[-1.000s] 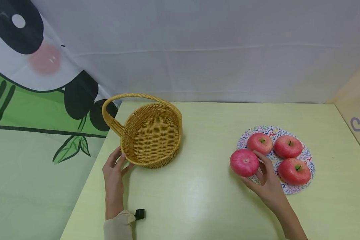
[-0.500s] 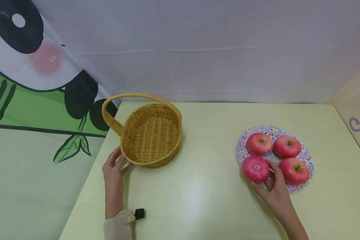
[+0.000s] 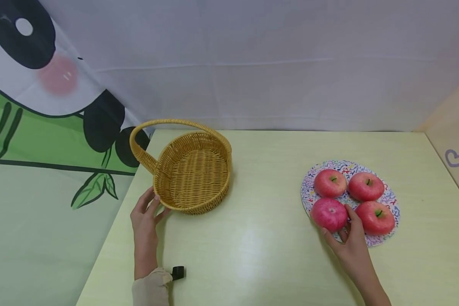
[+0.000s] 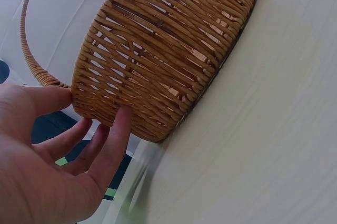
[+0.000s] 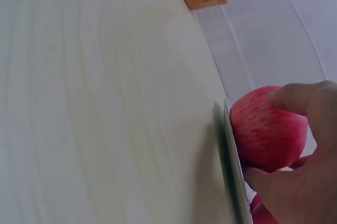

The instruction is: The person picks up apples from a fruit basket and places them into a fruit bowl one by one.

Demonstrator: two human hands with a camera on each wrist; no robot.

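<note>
A round wicker basket [image 3: 199,180] with a tall arched handle stands at the left of the table. My left hand [image 3: 145,216] touches the near left of its outer wall, fingers spread and fairly straight; the left wrist view shows fingertips against the weave [image 4: 158,50]. On the right, my right hand [image 3: 349,242] grips an apple [image 3: 329,214] between thumb and fingers, stem end out of sight. This apple is at the near left of a patterned plate [image 3: 309,187] and, in the right wrist view, appears to touch it. Three other red apples [image 3: 366,186] sit on the plate, stems up.
The pale table [image 3: 248,255] stretches between basket and plate. A white cloth backdrop [image 3: 271,93] hangs behind it, and a cartoon-printed cloth [image 3: 42,140] is at the left. Near the left sleeve [image 3: 151,289] is a small black object [image 3: 178,272].
My right hand has moved the apple rightward, from the plate's left edge onto the plate's near left part. My left hand and the basket have stayed in place.
</note>
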